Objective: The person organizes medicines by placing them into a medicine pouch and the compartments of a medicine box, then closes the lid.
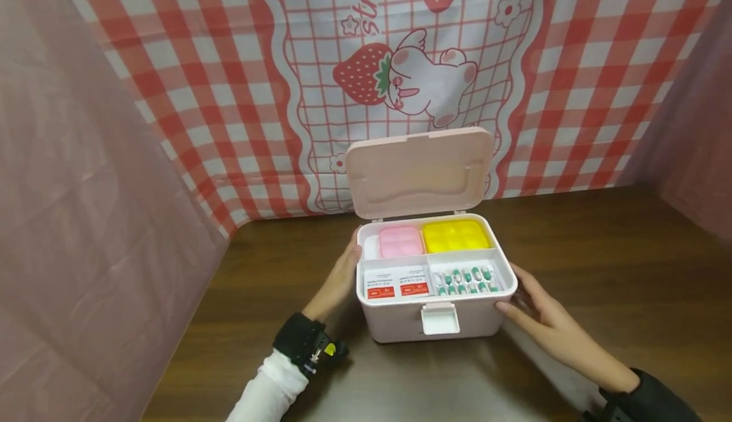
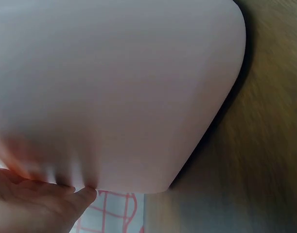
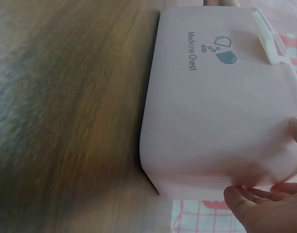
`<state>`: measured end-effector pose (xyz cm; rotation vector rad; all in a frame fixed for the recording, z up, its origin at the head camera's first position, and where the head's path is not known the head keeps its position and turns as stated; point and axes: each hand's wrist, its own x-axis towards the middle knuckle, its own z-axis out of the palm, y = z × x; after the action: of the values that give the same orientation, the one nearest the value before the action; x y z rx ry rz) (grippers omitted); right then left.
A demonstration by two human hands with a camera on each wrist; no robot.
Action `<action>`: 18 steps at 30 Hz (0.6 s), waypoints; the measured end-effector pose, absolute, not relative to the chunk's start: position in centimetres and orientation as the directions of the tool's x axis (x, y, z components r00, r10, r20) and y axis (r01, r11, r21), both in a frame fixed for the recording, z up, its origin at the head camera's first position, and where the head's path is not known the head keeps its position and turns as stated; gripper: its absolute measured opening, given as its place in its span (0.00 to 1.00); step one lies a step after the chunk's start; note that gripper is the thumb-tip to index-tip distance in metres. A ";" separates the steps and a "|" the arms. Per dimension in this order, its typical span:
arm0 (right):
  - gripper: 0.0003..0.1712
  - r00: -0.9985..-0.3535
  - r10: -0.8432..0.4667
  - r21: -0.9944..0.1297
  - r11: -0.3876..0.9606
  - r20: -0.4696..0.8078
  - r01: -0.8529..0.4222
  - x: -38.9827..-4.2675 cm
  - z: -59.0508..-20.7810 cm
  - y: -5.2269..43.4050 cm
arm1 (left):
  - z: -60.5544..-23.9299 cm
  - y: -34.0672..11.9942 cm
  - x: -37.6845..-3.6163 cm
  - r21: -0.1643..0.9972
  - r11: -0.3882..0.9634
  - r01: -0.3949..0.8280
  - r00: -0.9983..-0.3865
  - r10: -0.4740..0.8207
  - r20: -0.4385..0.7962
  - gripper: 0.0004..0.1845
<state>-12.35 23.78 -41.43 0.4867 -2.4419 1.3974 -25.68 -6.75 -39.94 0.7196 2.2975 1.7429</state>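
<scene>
A pale pink medicine chest [image 1: 394,323] stands on the wooden table with its lid [image 1: 420,174] raised. Its upper tray holds a pink pill case [image 1: 401,242], a yellow pill case [image 1: 455,236], white boxes with red labels [image 1: 397,284] and a blister pack of green-and-white capsules [image 1: 466,281]. My left hand [image 1: 342,269] rests against the chest's left side, fingers near the rim; the left wrist view shows its fingertips touching the wall. With my right hand [image 1: 540,311] I grip the right front corner, thumb at the front and fingers along the side.
A white latch flap [image 1: 440,320] hangs on the chest's front. Behind rises a red-and-white checked cloth [image 1: 589,85] with strawberry drawings. Pale pink cloth [image 1: 86,218] bounds the left, and more hangs at the right. Dark table surface [image 1: 623,269] stretches to the right.
</scene>
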 end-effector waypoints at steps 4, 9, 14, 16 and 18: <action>0.37 -0.887 -0.133 -0.750 0.489 0.442 -0.447 -11.7 -41.5 24.4 | -38.5 -5.8 -24.6 0.939 0.228 0.259 -0.864 0.488 0.120 0.28; 0.37 -0.871 -0.135 -0.731 0.492 0.472 -0.472 -11.1 -41.5 25.2 | -38.0 -4.9 -24.1 0.932 0.230 0.282 -0.855 0.500 0.136 0.28; 0.35 -0.898 -0.165 -0.774 0.460 0.407 -0.435 -11.2 -41.0 26.4 | -39.4 -4.7 -25.0 0.927 0.203 0.316 -0.860 0.473 0.190 0.28; 0.32 -0.939 -0.160 -0.807 0.479 0.306 -0.345 -11.4 -40.5 27.0 | -40.1 -4.7 -25.5 0.924 0.195 0.330 -0.863 0.459 0.212 0.28; 0.30 -0.971 -0.145 -0.824 0.513 0.192 -0.240 -11.8 -39.8 27.5 | -40.7 -4.6 -26.1 0.916 0.204 0.346 -0.864 0.450 0.226 0.28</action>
<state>-11.75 27.48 -39.80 0.3380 -2.6458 1.4645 -26.06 -4.65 -40.67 0.7844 2.3659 1.7606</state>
